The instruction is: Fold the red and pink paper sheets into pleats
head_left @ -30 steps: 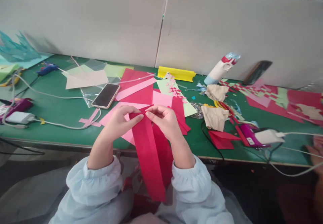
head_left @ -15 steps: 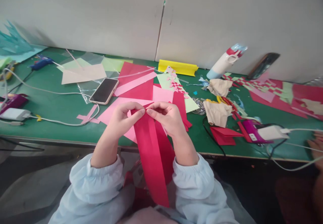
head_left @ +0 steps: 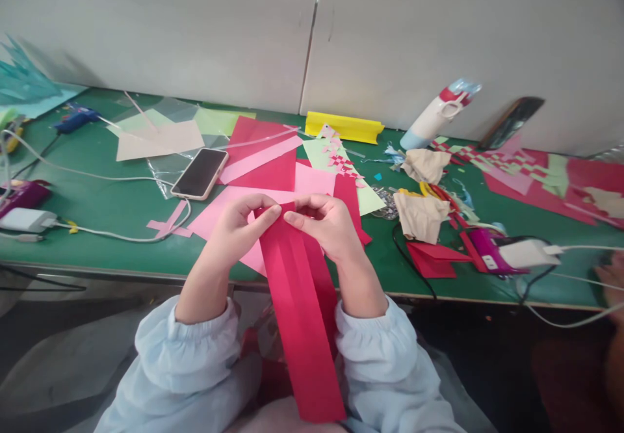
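A long red paper strip (head_left: 302, 316) hangs from both hands over the table's front edge and down to the lap. My left hand (head_left: 241, 228) pinches its top edge between thumb and fingers. Close beside it, my right hand (head_left: 326, 225) pinches the same edge, the thumbs a small gap apart. Another red length of paper hangs behind the strip, partly hidden. Pink sheets (head_left: 214, 215) lie on the table under and behind the hands.
The green table (head_left: 112, 209) holds a phone (head_left: 199, 173), a yellow folded strip (head_left: 344, 127), a bottle (head_left: 436, 118), a glue gun (head_left: 75, 119), cloth pieces (head_left: 422, 215) and white cables. Part of another person's hand (head_left: 611, 280) shows at the right edge.
My thumbs have moved slightly apart, showing more of the strip's top edge. The strip's lower end has swung right and hangs lower.
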The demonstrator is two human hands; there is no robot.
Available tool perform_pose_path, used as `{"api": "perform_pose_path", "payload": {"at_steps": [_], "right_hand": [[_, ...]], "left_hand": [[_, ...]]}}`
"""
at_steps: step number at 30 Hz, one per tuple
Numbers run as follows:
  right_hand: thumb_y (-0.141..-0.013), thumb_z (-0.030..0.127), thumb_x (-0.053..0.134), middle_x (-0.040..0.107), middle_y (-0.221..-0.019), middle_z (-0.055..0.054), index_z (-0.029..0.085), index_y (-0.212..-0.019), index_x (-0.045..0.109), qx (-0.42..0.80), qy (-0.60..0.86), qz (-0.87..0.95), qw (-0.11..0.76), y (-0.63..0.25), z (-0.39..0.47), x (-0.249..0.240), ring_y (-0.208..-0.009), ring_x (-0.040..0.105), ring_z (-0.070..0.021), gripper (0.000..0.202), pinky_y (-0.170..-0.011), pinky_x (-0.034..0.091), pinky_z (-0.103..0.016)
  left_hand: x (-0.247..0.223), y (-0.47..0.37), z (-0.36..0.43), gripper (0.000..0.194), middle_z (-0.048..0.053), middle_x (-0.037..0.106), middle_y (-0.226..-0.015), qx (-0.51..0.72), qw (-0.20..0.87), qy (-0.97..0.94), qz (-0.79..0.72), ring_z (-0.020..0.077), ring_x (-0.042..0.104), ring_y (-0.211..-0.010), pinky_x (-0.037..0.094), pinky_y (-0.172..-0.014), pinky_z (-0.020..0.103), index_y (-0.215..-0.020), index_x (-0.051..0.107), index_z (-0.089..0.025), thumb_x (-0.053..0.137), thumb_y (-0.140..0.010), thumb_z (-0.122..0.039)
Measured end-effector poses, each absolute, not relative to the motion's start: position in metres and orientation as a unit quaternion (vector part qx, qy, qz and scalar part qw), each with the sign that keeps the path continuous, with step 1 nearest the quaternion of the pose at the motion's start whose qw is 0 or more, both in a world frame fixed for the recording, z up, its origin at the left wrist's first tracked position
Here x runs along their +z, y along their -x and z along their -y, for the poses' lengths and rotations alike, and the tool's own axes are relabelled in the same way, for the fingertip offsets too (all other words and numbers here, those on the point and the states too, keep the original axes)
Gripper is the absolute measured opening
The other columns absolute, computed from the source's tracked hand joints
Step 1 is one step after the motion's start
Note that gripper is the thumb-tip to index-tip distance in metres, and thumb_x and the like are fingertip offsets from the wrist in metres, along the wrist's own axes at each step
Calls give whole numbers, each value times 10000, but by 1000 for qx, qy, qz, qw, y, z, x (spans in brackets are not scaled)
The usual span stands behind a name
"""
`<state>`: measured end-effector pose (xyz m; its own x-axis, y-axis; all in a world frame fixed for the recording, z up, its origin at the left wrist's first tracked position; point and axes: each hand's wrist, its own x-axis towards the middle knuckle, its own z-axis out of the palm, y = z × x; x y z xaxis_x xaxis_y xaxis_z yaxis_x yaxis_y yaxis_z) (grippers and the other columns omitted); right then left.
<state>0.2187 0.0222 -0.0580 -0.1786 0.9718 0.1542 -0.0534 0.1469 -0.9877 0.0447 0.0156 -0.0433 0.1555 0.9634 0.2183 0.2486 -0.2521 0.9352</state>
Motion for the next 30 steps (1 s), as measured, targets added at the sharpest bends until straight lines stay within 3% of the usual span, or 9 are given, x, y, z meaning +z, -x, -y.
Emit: {"api": "perform_pose_path", "payload": {"at_steps": [16, 22, 30], "right_hand": [[-691, 384, 820, 722, -823, -17, 219, -791, 726, 505, 384, 570, 522, -219, -25, -62, -798, 658, -163, 215, -763, 532, -309], [-633, 403, 851, 716, -811, -22, 194, -826, 731, 530, 413, 554, 492, -223, -25, -62, -774, 657, -163, 309, -755, 549, -320], [-636, 394, 845, 707, -782, -17, 180, -803, 727, 550, 409, 550, 477, -222, -24, -62, -734, 644, -143, 296, -696, 540, -286]], "left_hand": [[-43, -45, -16, 261, -3, 552, -691, 449, 423, -641, -457, 130, 476, -663, 386, -618, 262, -709, 614, -184, 605, -857, -399], [-43, -42, -18, 282, 5, 570, -692, 446, 406, -644, -470, 136, 499, -670, 399, -610, 261, -706, 623, -180, 601, -854, -419], [-45, -33, -19, 249, 16, 613, -686, 402, 432, -647, -483, 137, 535, -659, 408, -586, 256, -716, 670, -159, 723, -761, -398]]}}
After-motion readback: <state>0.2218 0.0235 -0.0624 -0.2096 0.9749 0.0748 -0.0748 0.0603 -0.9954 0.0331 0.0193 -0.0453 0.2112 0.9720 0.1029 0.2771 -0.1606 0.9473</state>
